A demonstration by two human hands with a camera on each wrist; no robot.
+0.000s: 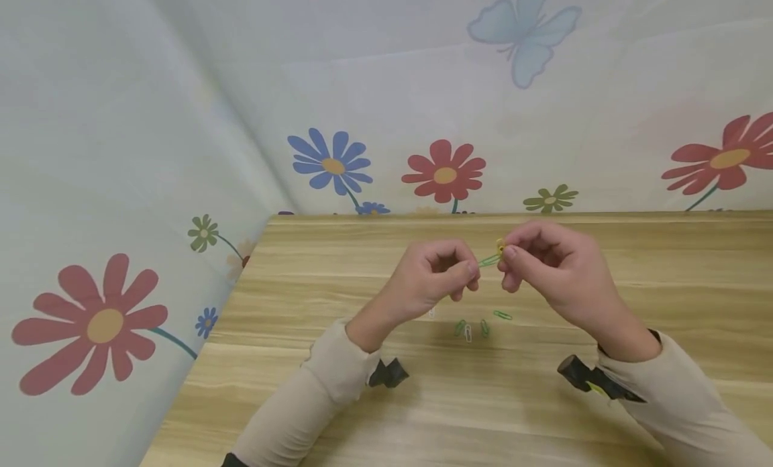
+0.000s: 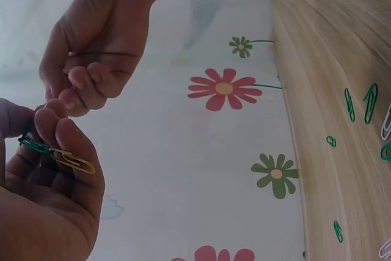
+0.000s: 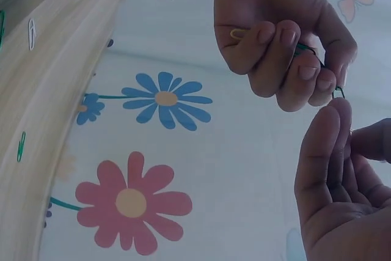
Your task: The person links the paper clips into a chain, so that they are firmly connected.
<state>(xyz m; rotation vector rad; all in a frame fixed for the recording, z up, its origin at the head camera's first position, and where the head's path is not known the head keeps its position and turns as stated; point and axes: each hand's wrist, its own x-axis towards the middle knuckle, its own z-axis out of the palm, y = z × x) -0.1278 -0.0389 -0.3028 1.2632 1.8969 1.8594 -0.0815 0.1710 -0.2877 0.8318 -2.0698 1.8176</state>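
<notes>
Over the table, my left hand (image 1: 437,276) pinches a green paper clip (image 1: 489,260) between thumb and forefinger. Its other end reaches the fingertips of my right hand (image 1: 558,266). A yellow paper clip (image 1: 500,244) shows at those fingertips, pinched by the right thumb and forefinger. In the left wrist view, another yellow paper clip (image 2: 76,162), linked to green wire (image 2: 33,145), lies across the curled fingers of the left hand. From the right wrist view, that clip's yellow end (image 3: 238,33) peeks out behind the left fingers. The join between the hands is partly hidden by fingertips.
Several loose clips lie on the wooden table (image 1: 290,286) below the hands, among them a green clip (image 1: 502,315) and a white clip (image 1: 468,333). Behind and to the left hangs a pale cloth (image 1: 374,71) printed with flowers and a butterfly.
</notes>
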